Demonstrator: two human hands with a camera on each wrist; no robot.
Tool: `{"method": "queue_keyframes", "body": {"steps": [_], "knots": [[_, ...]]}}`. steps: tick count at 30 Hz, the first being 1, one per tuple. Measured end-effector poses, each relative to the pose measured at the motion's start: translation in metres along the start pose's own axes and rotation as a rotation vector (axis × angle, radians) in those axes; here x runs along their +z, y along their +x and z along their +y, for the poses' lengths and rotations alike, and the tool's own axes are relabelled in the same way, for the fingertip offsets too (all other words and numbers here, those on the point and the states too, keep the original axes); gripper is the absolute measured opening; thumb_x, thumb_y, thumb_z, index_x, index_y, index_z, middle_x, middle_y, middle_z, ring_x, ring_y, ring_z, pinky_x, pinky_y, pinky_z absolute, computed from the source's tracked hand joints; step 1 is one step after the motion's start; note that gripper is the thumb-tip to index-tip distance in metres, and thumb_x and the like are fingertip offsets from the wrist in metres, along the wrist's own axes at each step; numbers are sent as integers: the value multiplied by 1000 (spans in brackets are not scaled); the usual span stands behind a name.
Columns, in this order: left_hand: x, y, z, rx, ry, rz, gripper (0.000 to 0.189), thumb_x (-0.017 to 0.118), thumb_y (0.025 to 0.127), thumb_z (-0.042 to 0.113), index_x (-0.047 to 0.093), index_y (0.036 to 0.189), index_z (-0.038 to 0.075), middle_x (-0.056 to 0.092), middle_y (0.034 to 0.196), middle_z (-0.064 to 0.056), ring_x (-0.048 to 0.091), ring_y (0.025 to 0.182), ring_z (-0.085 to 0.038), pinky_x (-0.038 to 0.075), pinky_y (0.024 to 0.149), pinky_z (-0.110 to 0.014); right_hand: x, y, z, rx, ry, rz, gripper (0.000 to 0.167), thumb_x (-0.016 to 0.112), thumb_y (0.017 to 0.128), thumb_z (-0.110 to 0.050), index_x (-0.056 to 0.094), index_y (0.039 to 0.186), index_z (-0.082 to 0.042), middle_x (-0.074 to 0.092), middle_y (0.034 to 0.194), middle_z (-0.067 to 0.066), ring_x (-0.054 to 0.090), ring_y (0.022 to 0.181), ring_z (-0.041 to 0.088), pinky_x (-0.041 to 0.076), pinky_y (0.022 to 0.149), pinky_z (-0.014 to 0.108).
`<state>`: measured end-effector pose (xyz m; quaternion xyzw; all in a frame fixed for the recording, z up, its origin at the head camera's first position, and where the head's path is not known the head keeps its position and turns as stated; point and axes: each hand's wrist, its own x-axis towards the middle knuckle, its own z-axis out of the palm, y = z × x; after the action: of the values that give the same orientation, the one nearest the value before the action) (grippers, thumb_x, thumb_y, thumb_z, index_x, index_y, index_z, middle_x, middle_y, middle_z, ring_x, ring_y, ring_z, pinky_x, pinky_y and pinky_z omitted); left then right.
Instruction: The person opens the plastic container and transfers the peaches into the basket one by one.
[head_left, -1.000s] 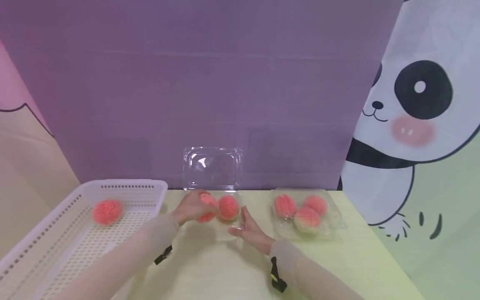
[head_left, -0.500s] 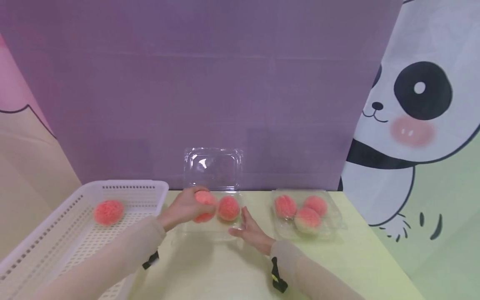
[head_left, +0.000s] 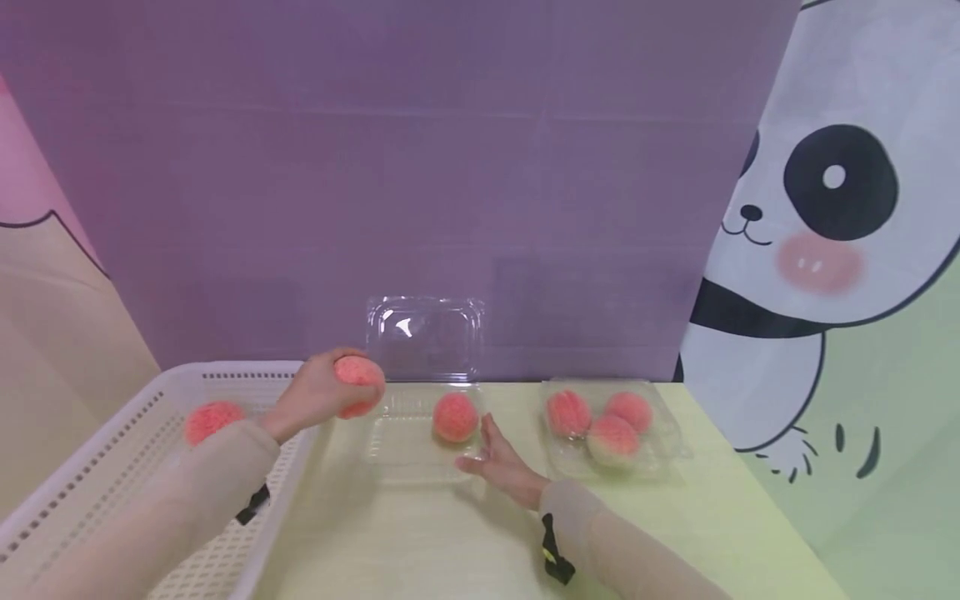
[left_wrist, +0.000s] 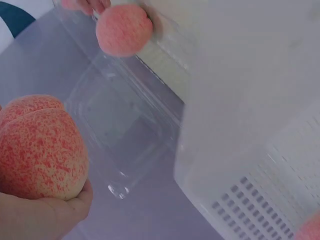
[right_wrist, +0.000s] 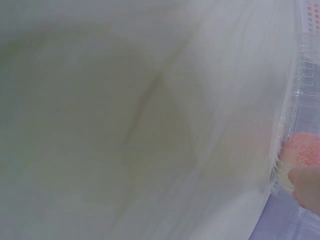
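My left hand [head_left: 315, 398] grips a pink peach [head_left: 362, 385], raised between the white basket [head_left: 288, 492] and the open clear clamshell box [head_left: 397, 437]. The left wrist view shows the held peach [left_wrist: 42, 150] large, its crease turned up, the thumb under it. Another peach [head_left: 455, 417] sits in the right half of the box. My right hand [head_left: 506, 467] rests at the box's right side with thumb and fingers spread, close by that peach. In the right wrist view, its thumb [right_wrist: 305, 182] overlaps the peach [right_wrist: 300, 152].
One more peach [head_left: 213, 421] lies in the basket, partly behind my left sleeve. To the right stands a second clear box [head_left: 558, 462] holding three peaches [head_left: 615, 437]. The first box's lid [head_left: 427, 337] stands upright against the purple backdrop [head_left: 420, 167].
My left hand has lifted the peach out of the box's left side and carried it up and left toward the basket. The right hand has stayed in place.
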<state>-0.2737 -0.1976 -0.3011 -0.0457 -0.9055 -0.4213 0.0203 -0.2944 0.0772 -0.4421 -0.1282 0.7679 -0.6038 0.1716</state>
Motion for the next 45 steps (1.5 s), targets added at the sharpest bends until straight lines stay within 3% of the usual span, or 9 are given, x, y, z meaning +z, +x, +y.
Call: {"method": "queue_keyframes", "body": {"steps": [14, 22, 35, 41, 45], "knots": [[-29, 7, -34, -49, -8, 30, 73, 69, 77, 35, 37, 135, 3, 49, 124, -26, 53, 106, -36, 52, 79, -39, 0, -1, 1, 5, -4, 10, 98, 65, 83, -22, -9, 146, -6, -5, 152, 18, 9, 137, 41, 13, 111, 53], [-37, 11, -59, -67, 26, 78, 75, 67, 79, 41, 37, 136, 1, 48, 126, -25, 51, 107, -35, 49, 80, -38, -1, -3, 1, 14, -8, 16, 98, 65, 83, -24, -8, 146, -6, -4, 152, 19, 9, 137, 42, 13, 111, 54], [-42, 9, -95, -127, -69, 139, 80, 65, 81, 38, 28, 139, -3, 37, 134, -29, 42, 116, -41, 45, 87, -45, -1, -2, 3, -2, -2, 16, 98, 65, 83, -24, -9, 146, -5, -4, 152, 19, 7, 138, 41, 12, 111, 53], [-45, 8, -117, -154, 27, 103, 84, 63, 81, 45, 26, 139, -5, 34, 135, -32, 40, 116, -45, 44, 87, -52, 0, -1, 3, -13, 1, 5, 100, 66, 83, -25, -8, 146, -5, -4, 152, 19, 6, 138, 40, 12, 112, 53], [-44, 9, -131, -139, 82, 79, 85, 62, 81, 47, 27, 138, -6, 31, 137, -34, 36, 119, -50, 40, 91, -57, 0, 0, 4, -11, -2, 6, 101, 67, 82, -27, -8, 146, -5, -4, 153, 18, 5, 139, 39, 11, 112, 53]]}}
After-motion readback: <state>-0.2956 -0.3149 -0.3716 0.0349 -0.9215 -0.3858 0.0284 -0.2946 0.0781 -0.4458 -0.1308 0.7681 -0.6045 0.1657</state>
